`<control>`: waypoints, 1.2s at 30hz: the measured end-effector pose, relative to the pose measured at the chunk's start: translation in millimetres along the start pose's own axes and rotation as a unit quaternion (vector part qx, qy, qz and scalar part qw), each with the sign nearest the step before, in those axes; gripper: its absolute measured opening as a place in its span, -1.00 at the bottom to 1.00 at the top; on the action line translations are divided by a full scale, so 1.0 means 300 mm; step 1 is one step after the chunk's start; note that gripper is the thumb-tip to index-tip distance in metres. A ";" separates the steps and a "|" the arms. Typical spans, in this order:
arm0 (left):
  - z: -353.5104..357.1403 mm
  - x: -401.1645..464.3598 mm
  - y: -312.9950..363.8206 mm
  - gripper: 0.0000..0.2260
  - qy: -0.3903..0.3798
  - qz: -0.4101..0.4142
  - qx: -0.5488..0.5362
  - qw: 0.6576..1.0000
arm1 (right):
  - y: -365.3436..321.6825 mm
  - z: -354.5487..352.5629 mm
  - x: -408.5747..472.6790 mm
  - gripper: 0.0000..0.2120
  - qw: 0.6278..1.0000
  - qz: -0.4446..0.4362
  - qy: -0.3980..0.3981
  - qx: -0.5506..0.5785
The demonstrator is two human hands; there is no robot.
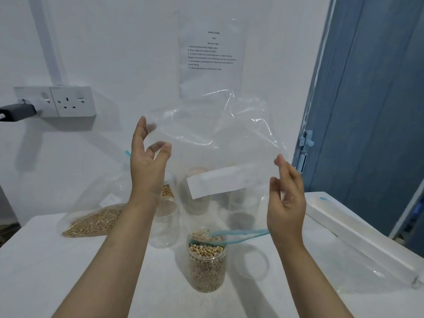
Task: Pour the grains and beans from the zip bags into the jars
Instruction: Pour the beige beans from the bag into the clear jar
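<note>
I hold a clear, nearly empty zip bag (213,143) upside down in front of the wall. My left hand (149,164) pinches its upper left edge, and my right hand (286,203) pinches its right edge. The bag carries a white label, and its blue zip mouth (241,234) hangs into the top of an open jar (206,265). That jar stands on the white table (68,271) between my forearms, filled to the brim with pale beans.
A second zip bag with beans (94,222) lies at the left. An empty jar (166,226) and other jars (197,191) stand behind. A clear lid (251,261) lies right of the full jar. A long white box (358,235) sits at the right edge.
</note>
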State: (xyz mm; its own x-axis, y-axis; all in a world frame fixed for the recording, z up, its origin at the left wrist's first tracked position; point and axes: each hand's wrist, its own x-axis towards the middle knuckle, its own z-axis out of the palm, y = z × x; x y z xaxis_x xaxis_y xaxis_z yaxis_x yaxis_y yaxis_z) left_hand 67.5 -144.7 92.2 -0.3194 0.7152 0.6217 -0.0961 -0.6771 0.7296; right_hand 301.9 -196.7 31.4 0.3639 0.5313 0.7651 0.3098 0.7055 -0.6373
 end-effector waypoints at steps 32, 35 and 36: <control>0.041 0.051 0.006 -0.74 0.101 -0.013 -0.083 0.991 | 0.009 -0.003 0.000 -0.52 1.000 -0.022 -0.019 -0.006; 0.045 0.054 0.013 -0.75 0.095 -0.016 -0.090 0.991 | 0.008 -0.003 0.002 -0.53 1.000 -0.024 -0.019 -0.006; 0.046 0.057 0.016 -0.77 0.091 -0.018 -0.095 0.991 | 0.009 -0.003 0.002 -0.53 1.000 -0.023 -0.017 -0.008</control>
State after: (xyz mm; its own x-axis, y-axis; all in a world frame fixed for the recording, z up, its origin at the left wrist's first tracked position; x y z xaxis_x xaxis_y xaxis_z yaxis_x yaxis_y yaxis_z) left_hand 74.6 -133.5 110.2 -0.4747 0.7088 0.5217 -0.2807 -0.6838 0.6735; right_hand 303.7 -194.9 30.1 0.3179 0.5144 0.7964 0.3405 0.7220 -0.6023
